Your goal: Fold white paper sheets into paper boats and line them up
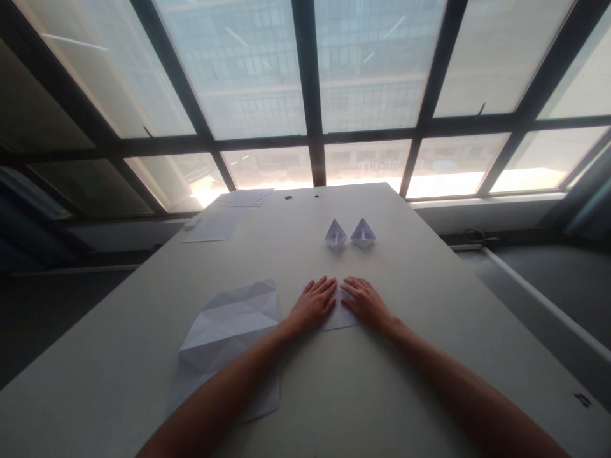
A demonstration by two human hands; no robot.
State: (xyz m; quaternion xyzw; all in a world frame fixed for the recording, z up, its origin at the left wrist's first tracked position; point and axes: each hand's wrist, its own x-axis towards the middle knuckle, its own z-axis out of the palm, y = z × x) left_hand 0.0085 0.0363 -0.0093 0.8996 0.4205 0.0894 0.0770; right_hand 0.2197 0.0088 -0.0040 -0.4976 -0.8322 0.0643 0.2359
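A folded sheet of white paper [340, 317] lies flat on the table, partly covered by both hands. My left hand [312, 303] rests on its left side, fingers stretched out and palm down. On its right side lies my right hand [366, 301], also flat with fingers extended. Beyond the hands stand two folded paper boats, the left paper boat [335, 235] and the right paper boat [363, 234], side by side. A larger creased sheet of paper [233, 321] lies to the left, partly under my left forearm.
The white table [405, 394] stretches toward large windows with dark frames [312, 95]. Several flat paper sheets [214, 226] lie at its far left. Two small round holes pierce the far end. A white rail [539, 299] runs along the right, below the table's edge.
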